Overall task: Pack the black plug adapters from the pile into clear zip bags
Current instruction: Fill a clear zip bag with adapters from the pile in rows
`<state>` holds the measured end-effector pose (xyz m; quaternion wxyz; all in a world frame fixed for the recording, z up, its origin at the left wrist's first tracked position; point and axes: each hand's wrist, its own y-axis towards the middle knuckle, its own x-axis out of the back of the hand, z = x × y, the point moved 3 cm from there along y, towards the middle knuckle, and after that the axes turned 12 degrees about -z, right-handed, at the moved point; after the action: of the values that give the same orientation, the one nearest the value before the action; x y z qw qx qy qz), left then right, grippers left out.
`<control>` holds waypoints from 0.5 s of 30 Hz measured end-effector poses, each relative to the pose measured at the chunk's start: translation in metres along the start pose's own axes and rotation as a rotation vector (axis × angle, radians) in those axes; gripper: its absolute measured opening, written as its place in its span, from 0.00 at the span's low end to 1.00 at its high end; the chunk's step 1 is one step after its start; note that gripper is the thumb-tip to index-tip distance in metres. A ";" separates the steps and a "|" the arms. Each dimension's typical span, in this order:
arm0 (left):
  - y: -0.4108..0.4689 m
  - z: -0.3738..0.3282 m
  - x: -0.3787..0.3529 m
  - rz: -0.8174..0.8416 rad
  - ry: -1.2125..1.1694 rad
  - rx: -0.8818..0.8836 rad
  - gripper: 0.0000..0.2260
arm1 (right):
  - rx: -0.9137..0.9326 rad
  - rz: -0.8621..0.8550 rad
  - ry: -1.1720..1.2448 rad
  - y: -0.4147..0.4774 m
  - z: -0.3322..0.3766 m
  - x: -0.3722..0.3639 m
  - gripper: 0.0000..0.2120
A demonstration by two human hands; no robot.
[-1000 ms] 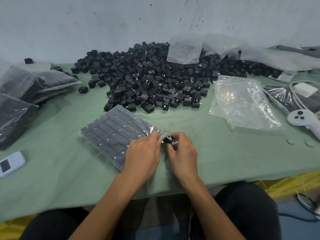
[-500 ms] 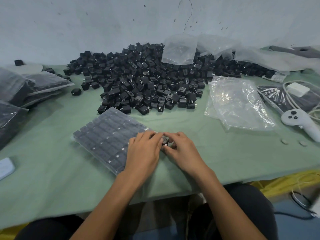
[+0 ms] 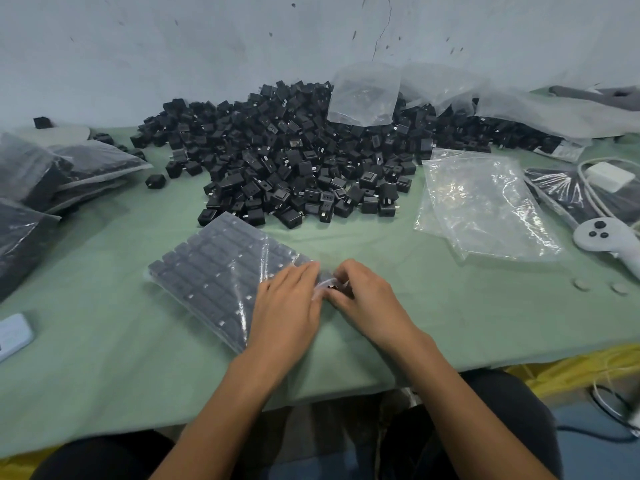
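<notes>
A large pile of black plug adapters lies at the back middle of the green table. In front of it a clear zip bag lies flat, filled with neat rows of adapters. My left hand rests on the bag's near right end, fingers pressing the plastic. My right hand pinches the bag's open mouth right beside it. A small dark adapter shows between the fingertips of both hands; which hand holds it I cannot tell.
Filled bags are stacked at the left. Empty clear bags lie at the right, others on the pile. A white controller and a white charger with cable sit far right. A small white device is at the left edge.
Both hands have stayed at the bag's mouth, shifting slightly. The loose adapter seen at the fingertips a second ago is now mostly covered by fingers and plastic.
</notes>
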<state>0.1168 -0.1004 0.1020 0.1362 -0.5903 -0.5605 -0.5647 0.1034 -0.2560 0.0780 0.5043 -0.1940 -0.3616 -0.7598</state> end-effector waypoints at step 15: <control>-0.002 0.003 0.007 0.001 -0.043 0.010 0.17 | 0.084 -0.036 -0.093 0.009 0.003 -0.001 0.05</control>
<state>0.1155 -0.0938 0.1055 0.1272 -0.6019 -0.5658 -0.5490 0.1119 -0.2557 0.0825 0.4808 -0.2014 -0.4196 -0.7431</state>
